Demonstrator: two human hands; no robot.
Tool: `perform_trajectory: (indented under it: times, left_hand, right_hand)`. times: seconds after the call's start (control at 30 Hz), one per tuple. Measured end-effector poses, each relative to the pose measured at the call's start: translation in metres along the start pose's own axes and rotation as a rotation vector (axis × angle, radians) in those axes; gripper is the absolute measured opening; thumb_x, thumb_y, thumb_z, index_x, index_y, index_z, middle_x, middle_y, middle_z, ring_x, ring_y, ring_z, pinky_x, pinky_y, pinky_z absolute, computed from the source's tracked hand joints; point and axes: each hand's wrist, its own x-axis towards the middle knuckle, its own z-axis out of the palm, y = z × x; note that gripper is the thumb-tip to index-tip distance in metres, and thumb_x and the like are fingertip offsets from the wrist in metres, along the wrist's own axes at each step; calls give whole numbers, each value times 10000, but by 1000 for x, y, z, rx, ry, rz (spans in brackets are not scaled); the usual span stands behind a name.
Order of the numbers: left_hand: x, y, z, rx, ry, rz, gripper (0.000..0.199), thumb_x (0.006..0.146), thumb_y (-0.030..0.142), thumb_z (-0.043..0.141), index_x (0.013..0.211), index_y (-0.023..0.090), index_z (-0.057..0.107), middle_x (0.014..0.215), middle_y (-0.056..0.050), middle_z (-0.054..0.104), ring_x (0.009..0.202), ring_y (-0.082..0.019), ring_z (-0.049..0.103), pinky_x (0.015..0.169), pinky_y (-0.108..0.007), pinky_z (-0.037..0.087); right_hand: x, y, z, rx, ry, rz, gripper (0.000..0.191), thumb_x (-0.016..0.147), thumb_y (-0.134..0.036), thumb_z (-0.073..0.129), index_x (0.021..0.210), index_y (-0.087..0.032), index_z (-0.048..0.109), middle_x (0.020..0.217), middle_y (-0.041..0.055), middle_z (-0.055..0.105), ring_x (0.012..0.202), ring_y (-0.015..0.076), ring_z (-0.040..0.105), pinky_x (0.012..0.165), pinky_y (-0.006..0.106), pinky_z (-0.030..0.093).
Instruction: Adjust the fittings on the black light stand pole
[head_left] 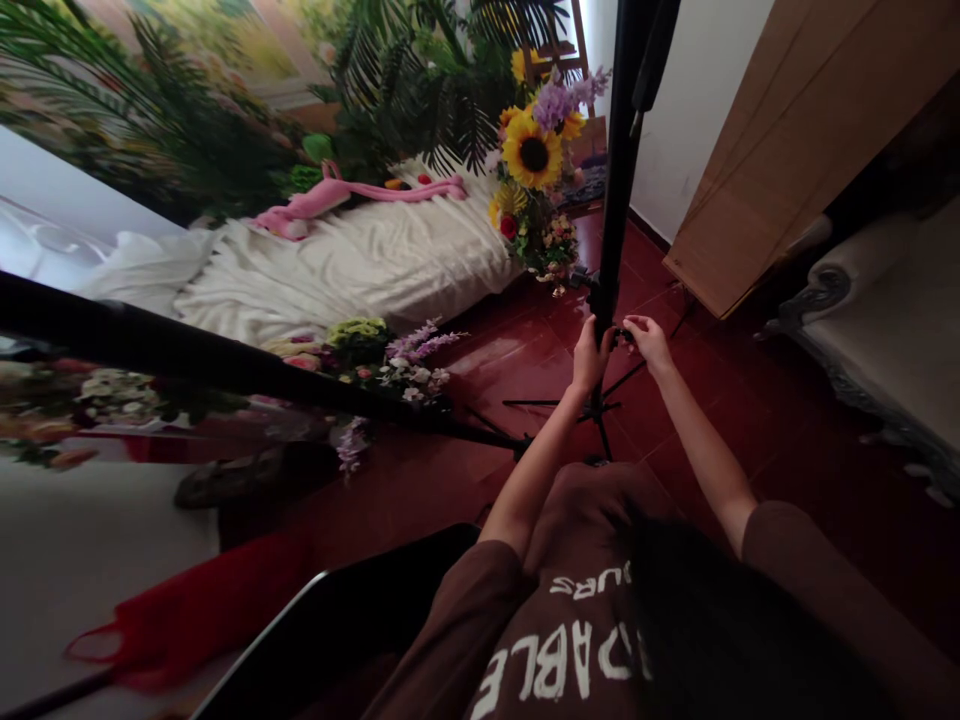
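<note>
Left hand [591, 352] gripped black stand [616, 200] low down. Right hand [646, 338], fingertips together, pinched small knob [622, 337] at stand's side. Stand stood upright on red floor [517, 355], legs [604, 440] spread, straight ahead. Sunflower [533, 152] left of it; pink toy [311, 203] lay on white cloth [367, 265] farther left; sofa [885, 285] well apart at right.

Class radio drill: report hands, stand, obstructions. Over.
Left hand on black stand. Right hand at small dark fitting. Second black pole at left, apart from both hands.
</note>
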Motion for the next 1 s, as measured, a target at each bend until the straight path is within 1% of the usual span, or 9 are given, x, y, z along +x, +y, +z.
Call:
perform_trajectory:
  times: [0.13,0.2,0.33,0.43,0.57,0.63,0.83,0.93,1.0]
  left_hand:
    - [-11,20,-20,-47,22,8,356,950,432,511,1227,212,556,1175,-117,655,1039,-181,660,897,-318,535]
    - [-22,33,-40,-14,105,15,305,965,418,474,1153,203,583,1138,-111,651,1013,-167,652,903,-317,532]
    - [-47,50,-94,181,482,91,233,974,374,435,1050,201,571,1048,-84,616,1024,-172,601,929,-341,502]
    - [-61,48,-137,345,791,96,176,963,354,433,1017,206,511,1020,-68,555,1014,-177,569,912,-357,487]
    - [-67,39,-180,494,1136,-3,222,948,353,440,1111,203,437,1133,-105,471,1156,-220,495,1023,-441,426]
    - [-67,37,-194,525,1232,-76,292,959,372,418,1191,198,392,1219,-133,425,1244,-239,445,1059,-464,404]
    - [-69,24,-226,454,1305,-99,474,969,545,376,1279,187,359,1313,-153,423,1258,-218,480,1071,-403,413]
    - [-73,8,-241,224,1107,-60,525,941,657,336,1111,186,495,1029,-78,594,945,-160,615,893,-322,499]
    - [-75,-4,-247,84,960,-63,562,898,717,370,970,187,544,815,-23,603,721,-120,605,728,-265,506]
  right_hand:
    - [-16,10,2,45,64,-85,446,777,-417,699,1126,-205,519,734,1,699,561,145,680,515,244,561]
    - [-25,16,3,59,99,-146,497,771,-410,700,1169,-208,480,791,27,720,662,172,722,578,265,591]
    - [-37,26,9,110,204,-191,457,720,-380,743,1034,-223,451,854,58,727,811,207,748,701,316,625]
    - [-40,33,14,132,246,-192,416,703,-415,756,892,-240,430,863,66,720,838,223,752,740,346,634]
    - [-42,42,25,181,242,-171,448,696,-488,746,802,-255,378,812,38,708,792,213,755,684,333,634]
    - [-45,47,34,198,215,-149,463,667,-479,767,783,-251,381,751,8,701,708,188,743,605,295,616]
    - [-64,50,69,240,64,-52,392,629,-364,778,762,-223,437,551,-77,639,441,83,600,426,164,471]
    - [-73,49,86,202,-70,-34,371,643,-347,761,762,-227,430,532,-86,634,428,80,587,427,162,459]
    - [-79,49,99,170,-146,-16,368,645,-344,758,759,-229,428,529,-86,630,435,87,591,429,168,460]
